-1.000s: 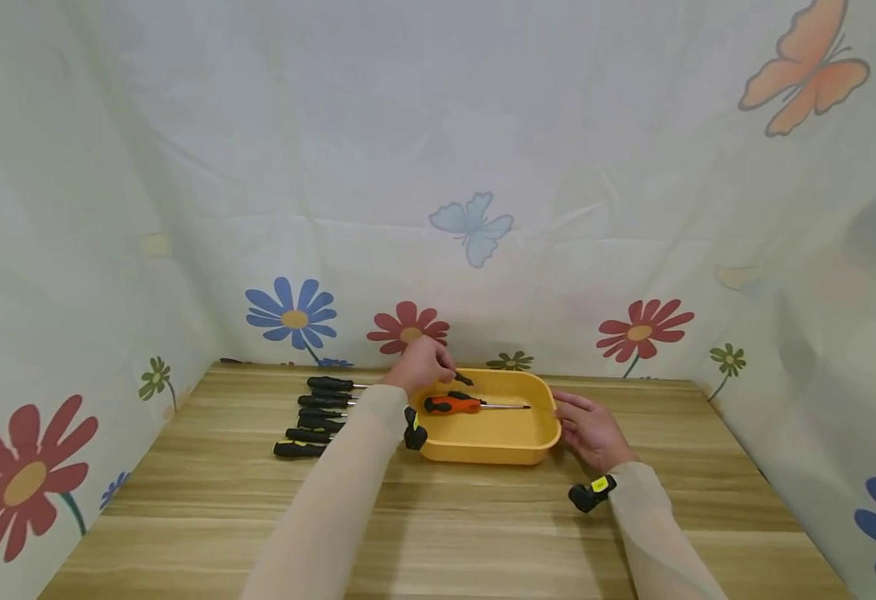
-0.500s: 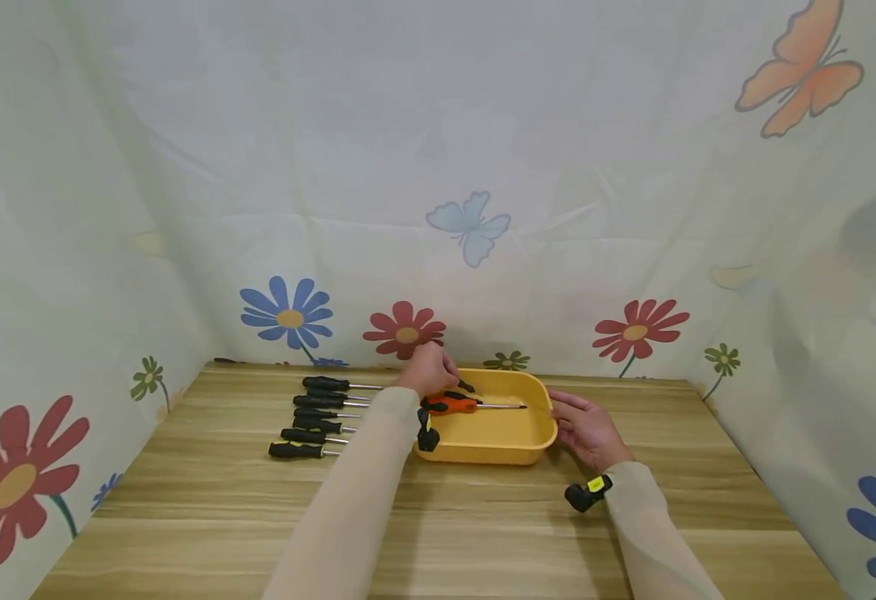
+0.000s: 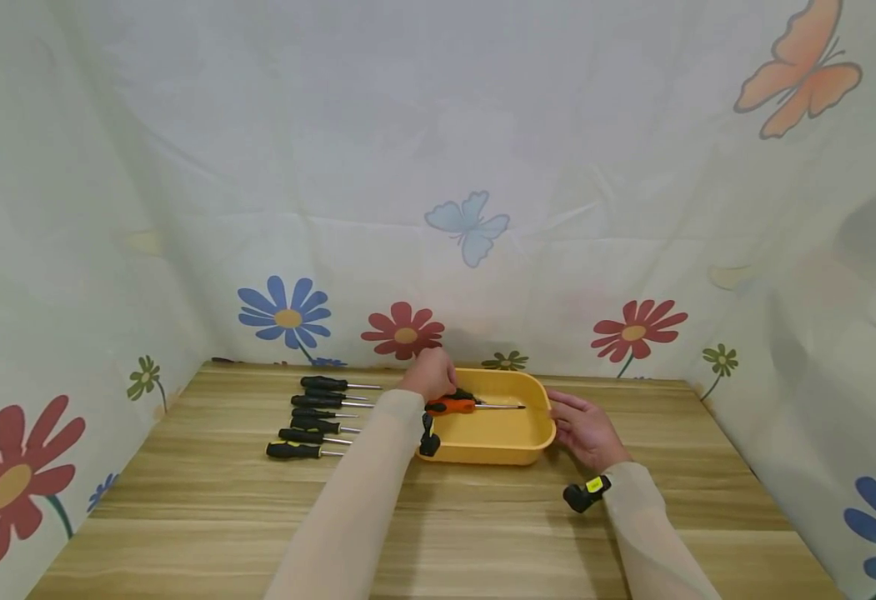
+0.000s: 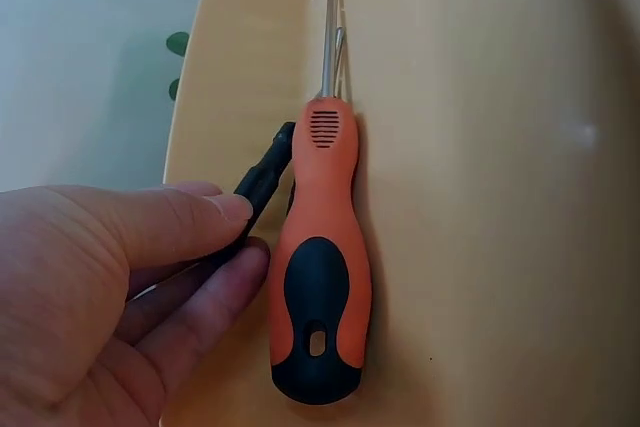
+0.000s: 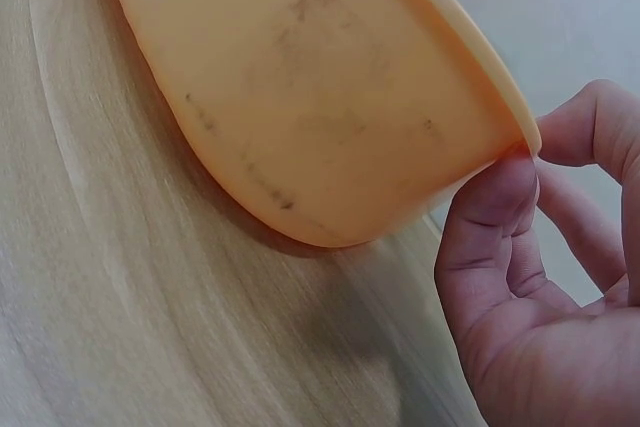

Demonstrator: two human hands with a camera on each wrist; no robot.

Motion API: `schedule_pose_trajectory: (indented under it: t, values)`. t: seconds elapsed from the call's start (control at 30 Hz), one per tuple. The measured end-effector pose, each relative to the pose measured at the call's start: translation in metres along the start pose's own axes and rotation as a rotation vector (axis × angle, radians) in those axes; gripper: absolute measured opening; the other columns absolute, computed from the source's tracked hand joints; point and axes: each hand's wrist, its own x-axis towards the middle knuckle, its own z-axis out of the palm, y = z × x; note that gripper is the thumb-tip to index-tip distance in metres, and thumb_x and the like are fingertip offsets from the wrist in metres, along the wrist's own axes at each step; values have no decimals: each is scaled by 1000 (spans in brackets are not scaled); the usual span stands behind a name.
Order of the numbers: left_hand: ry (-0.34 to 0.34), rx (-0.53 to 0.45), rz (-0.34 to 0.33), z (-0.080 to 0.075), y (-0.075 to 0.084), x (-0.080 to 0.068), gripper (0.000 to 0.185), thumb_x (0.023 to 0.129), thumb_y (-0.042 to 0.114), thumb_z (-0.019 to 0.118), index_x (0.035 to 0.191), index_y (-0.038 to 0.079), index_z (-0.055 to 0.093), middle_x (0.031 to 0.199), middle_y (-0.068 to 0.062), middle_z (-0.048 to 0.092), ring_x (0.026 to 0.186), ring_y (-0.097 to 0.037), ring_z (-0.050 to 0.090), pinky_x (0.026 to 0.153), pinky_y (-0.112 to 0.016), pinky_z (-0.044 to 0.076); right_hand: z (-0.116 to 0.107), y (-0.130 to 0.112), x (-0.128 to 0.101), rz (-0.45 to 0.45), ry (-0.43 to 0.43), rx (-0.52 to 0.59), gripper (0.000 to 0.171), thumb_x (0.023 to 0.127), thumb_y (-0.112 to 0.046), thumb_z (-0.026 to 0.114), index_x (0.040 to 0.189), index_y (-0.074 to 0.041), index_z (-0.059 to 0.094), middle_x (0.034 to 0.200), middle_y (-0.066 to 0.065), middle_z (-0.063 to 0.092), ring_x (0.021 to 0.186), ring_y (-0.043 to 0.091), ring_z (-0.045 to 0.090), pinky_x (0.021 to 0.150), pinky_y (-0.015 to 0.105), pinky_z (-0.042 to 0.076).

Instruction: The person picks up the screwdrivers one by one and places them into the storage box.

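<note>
Yellow plastic tray (image 3: 516, 446) on the wooden worktop (image 3: 205, 508) holds an orange-and-black screwdriver (image 4: 318, 292); the left hand (image 4: 95, 292) pinches a slim black screwdriver (image 4: 262, 179) beside it, while the right hand (image 5: 545, 277), fingers relaxed, touches the rim.

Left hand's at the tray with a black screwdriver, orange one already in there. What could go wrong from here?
The black screwdriver, pinched in the left hand, may land on the orange screwdriver and knock it aside. The right hand touches only the rim of the yellow tray, so a push could slide it.
</note>
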Motion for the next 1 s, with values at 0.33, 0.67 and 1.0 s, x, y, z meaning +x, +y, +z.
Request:
schedule_pose_trajectory:
  t: [0.33, 0.67, 1.0]
  values:
    - [-29, 37, -6, -1, 3, -1, 8, 85, 3, 81, 85, 10, 83, 88, 0, 72, 84, -17, 59, 87, -34, 59, -2, 0, 0, -8, -18, 10, 51, 101, -6, 62, 150, -3, 49, 120, 5, 74, 91, 16, 70, 82, 30, 62]
    - [-41, 45, 18, 1, 0, 1, 10, 84, 1, 81, 83, 11, 82, 84, 1, 72, 79, -18, 60, 78, -32, 60, -2, 2, 2, 6, 3, -9, 49, 101, -6, 61, 149, -5, 52, 125, 7, 71, 92, 18, 70, 84, 32, 62]
    - [-60, 63, 5, 3, 0, 3, 15, 82, -3, 80, 77, 12, 81, 82, 1, 72, 79, -19, 61, 80, -33, 59, -1, 1, 0, -13, -22, 11, 51, 102, -5, 61, 151, -2, 48, 119, 5, 74, 91, 16, 71, 83, 30, 62]
